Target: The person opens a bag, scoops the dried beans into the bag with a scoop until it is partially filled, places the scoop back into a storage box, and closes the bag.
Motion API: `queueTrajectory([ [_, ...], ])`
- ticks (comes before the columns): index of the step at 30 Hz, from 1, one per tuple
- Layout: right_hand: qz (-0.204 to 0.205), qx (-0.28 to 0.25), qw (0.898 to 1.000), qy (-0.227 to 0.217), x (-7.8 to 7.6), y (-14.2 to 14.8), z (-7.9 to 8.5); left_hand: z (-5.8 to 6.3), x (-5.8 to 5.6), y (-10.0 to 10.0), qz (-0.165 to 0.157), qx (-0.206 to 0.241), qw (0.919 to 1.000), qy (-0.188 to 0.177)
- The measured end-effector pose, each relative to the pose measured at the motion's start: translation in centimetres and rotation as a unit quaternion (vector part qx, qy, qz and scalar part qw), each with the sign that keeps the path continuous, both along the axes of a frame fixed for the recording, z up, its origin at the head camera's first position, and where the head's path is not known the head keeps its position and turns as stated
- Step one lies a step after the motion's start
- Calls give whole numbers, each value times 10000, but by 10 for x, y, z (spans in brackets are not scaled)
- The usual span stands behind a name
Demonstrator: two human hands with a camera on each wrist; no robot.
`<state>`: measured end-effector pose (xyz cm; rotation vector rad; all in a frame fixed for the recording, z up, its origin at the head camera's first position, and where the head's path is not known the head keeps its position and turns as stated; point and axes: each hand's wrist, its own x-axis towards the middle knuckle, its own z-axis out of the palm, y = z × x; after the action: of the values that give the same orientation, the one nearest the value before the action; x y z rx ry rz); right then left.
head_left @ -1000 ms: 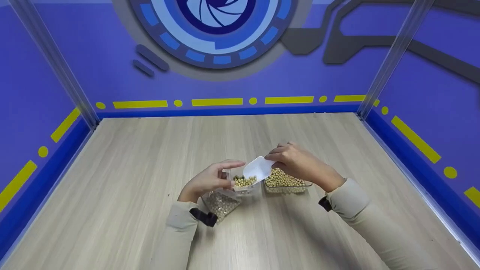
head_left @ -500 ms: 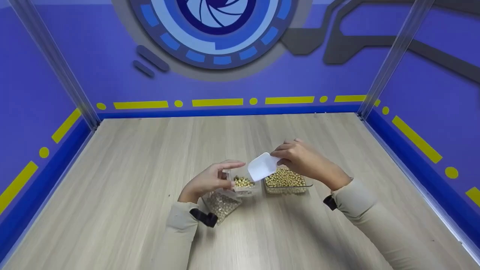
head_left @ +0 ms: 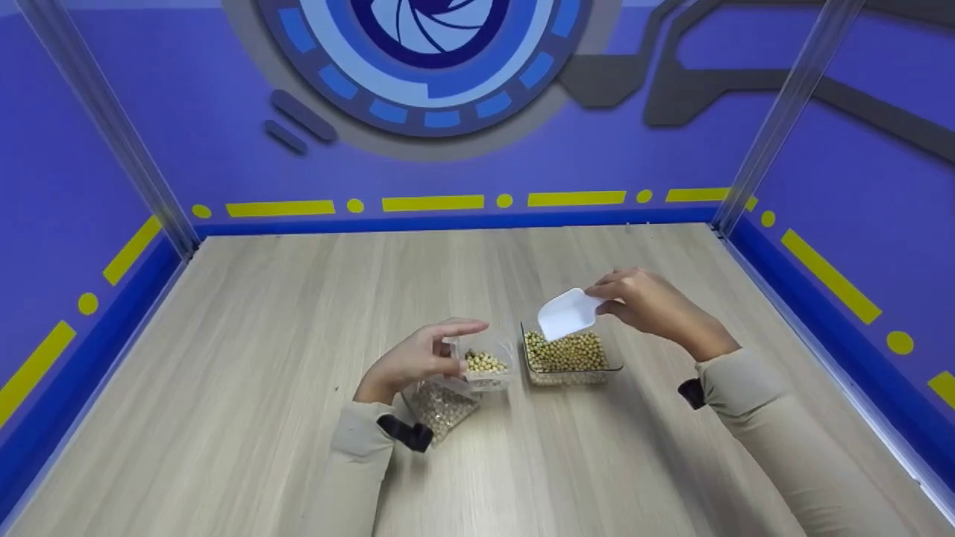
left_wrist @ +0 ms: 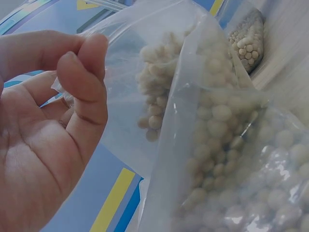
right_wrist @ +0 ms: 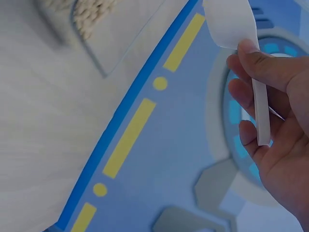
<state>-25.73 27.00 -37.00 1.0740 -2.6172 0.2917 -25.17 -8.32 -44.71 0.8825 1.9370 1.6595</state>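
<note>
In the head view my left hand (head_left: 414, 360) grips the clear plastic bag (head_left: 442, 412) at its mouth, keeping it spread. Pale yellow soybeans (head_left: 485, 362) show inside that mouth, and more fill the bag's lower part. The left wrist view has the bag (left_wrist: 193, 145) close up, with my fingers at its upper edge. My right hand (head_left: 647, 300) pinches a small white scoop (head_left: 568, 313) by its handle, tilted over the far left of a clear rectangular container (head_left: 613, 368) of soybeans. The scoop's visible bowl looks bare. In the right wrist view the handle (right_wrist: 261, 111) lies along my fingers.
The bag and container stand side by side on a wood-grain table (head_left: 298, 313), a small gap between them. Blue-purple panels (head_left: 418, 179) with yellow marks enclose the back and both sides. Clear posts (head_left: 791, 97) rise at the back corners.
My right hand has lifted the scoop out of the bag's mouth and carried it right, over the container. The beans at the scoop's lip are gone. My left hand stays in place.
</note>
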Motion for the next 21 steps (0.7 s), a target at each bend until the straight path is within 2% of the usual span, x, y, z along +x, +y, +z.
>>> queueTrajectory([
  [9,-254,163,9994,-192,-5,27,-9,0,1,0,19,37,9999,-114],
  [21,-501,1020,9934,-171,-1,25,-11,0,1,0,97,13,9999,-120],
])
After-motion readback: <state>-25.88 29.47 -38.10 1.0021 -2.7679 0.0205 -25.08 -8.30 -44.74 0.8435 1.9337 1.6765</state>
